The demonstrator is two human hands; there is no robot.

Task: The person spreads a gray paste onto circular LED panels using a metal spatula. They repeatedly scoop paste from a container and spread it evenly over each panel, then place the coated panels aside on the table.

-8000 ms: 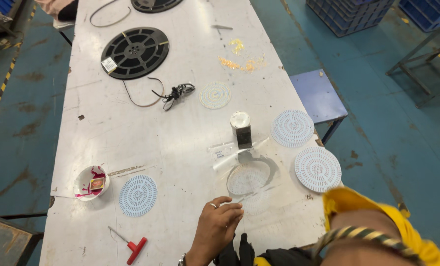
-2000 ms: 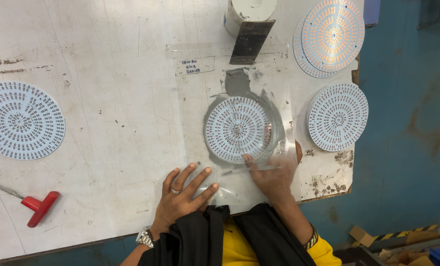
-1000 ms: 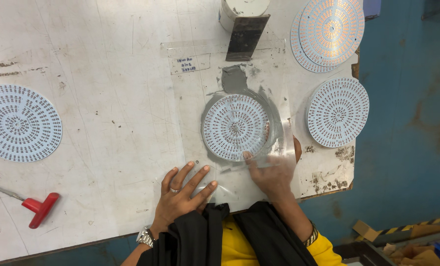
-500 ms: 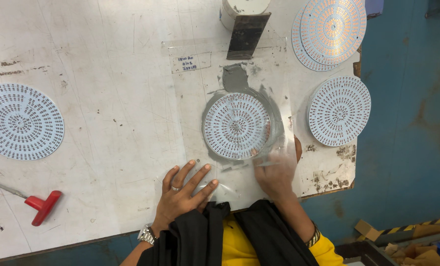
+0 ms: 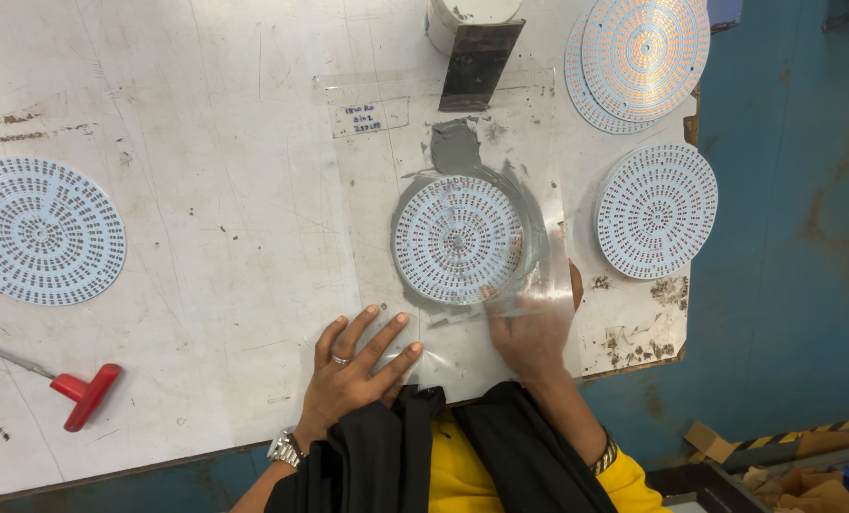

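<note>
Since eight seconds back, the view has closed in from a wide look over the long worktop to a tight look straight down, and both hands have come onto the clear plastic sheet; over the last two seconds almost nothing has shifted.

The left hand lies flat with fingers spread on the near edge of the sheet, a ring on one finger and a watch at the wrist. The right hand lies under or against the sheet's near right corner, seen blurred through the plastic, so whether it pinches the edge or only presses I cannot tell. Through the sheet shows a round white circuit disc, sitting in a grey-smeared ring at the sheet's middle.

To do this well, I judge the flat hand should keep even pressure so the sheet does not slide over the disc, while the other hand works the corner slowly.

Around it: another white disc just right of the sheet, a stack of discs at the far right, one disc well to the left, a red-handled tool and a pale tub behind a dark bracket.
</note>
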